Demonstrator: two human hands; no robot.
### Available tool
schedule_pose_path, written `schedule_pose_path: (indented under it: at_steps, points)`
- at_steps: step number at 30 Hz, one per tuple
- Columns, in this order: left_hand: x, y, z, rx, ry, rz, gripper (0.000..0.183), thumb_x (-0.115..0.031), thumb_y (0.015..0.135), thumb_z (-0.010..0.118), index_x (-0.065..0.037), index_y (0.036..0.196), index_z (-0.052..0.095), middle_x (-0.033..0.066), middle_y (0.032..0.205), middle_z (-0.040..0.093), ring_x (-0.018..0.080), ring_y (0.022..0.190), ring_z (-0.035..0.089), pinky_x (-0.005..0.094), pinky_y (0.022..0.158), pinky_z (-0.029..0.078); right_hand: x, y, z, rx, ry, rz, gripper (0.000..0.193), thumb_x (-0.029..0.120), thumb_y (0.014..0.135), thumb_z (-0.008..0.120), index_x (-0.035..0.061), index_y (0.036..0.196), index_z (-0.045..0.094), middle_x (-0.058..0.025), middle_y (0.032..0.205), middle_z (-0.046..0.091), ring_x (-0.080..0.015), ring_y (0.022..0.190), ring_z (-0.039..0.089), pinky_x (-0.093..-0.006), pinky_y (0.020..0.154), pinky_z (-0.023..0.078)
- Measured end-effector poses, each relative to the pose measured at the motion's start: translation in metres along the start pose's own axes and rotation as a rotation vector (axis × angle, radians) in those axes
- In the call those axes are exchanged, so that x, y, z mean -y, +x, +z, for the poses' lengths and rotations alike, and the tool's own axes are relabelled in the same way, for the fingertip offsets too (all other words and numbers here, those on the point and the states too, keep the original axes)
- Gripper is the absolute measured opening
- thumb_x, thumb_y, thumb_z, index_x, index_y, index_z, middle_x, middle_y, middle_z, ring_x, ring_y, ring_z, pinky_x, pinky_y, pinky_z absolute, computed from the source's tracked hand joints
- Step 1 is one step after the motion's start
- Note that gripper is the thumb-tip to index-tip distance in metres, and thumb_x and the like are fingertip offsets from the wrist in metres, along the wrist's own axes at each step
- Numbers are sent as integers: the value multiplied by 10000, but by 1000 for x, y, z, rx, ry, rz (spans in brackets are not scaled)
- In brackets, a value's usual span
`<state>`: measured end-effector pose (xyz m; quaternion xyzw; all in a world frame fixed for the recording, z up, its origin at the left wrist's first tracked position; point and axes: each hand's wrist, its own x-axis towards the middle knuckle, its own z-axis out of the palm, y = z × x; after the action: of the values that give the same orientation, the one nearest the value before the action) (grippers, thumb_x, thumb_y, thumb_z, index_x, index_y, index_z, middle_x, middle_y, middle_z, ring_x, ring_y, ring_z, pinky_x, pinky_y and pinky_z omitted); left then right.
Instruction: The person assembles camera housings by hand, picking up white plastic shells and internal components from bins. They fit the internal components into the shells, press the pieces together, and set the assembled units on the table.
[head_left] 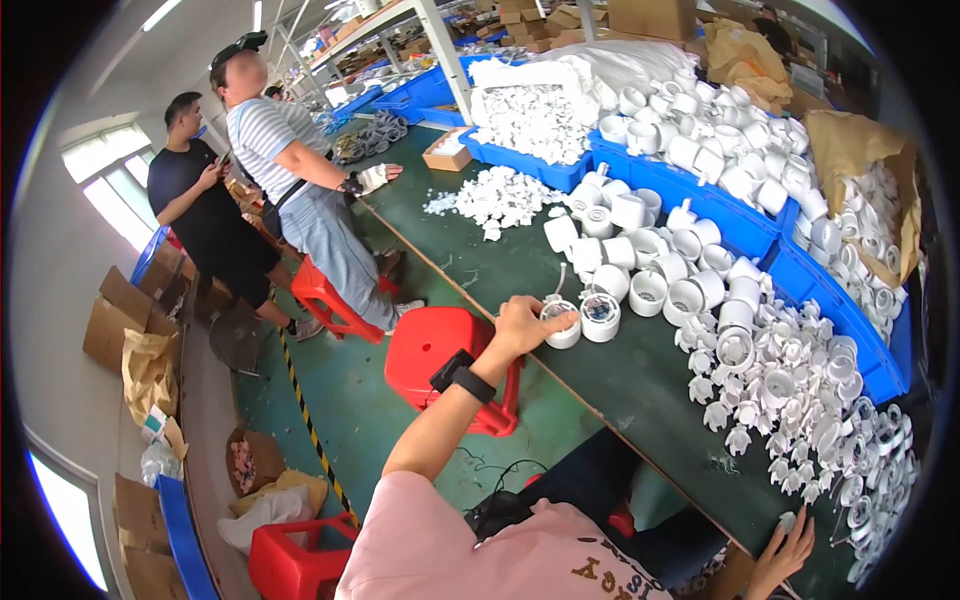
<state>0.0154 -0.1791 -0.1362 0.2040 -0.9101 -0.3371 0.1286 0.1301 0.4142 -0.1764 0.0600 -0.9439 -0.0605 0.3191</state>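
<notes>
My left hand (528, 328) grips a round white plastic housing (563, 336) on the green work table, thumb over its rim. Right beside it stands a second white housing (600, 316) with an open top, and electronic parts show inside. Low at the right, my right hand (784, 556) is at the table's near edge. Between its thumb and fingertips is a small pale rounded piece (787, 521), too small to make out fully. White cup-shaped housings (648, 292) lie crowded beyond my left hand. White pronged plastic parts (770, 400) are heaped farther right.
Blue bins (720, 208) of white parts line the table's far side. A pile of small white pieces (505, 197) lies near a small cardboard box (446, 152). Red stools (432, 352) stand at left. One person (290, 150) touches the table; another (190, 180) stands behind.
</notes>
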Motion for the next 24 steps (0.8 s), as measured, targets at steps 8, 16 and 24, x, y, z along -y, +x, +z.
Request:
schedule_pose_path:
  at_steps: [8, 16, 24]
  points:
    - [-57, -24, 30, -509, 37, 517, 516, -226, 774, 743, 15, 1154, 490, 195, 1136, 498, 356, 1080, 467, 444, 916, 386, -10, 18, -4, 121, 196, 234, 390, 104, 911, 557, 77, 1300, 549, -204, 1169, 531, -371, 1058, 486, -430, 931, 384]
    - [-166, -162, 81, 414, -300, 926, 384, 2, 729, 684, -11, 1092, 560, 173, 1143, 543, 348, 1037, 530, 395, 893, 425, 37, 83, 12, -1, 473, 367, 391, 114, 795, 699, 6, 1154, 587, -202, 1039, 547, -376, 946, 555, -416, 805, 469]
    - [-220, -206, 127, 656, -161, 1161, 566, -172, 754, 701, 5, 1246, 486, 198, 1296, 429, 392, 1220, 402, 468, 997, 329, -37, 60, -22, -49, 342, 466, 224, 45, 814, 646, 35, 1037, 629, -112, 921, 603, -229, 657, 579, -335, 601, 470]
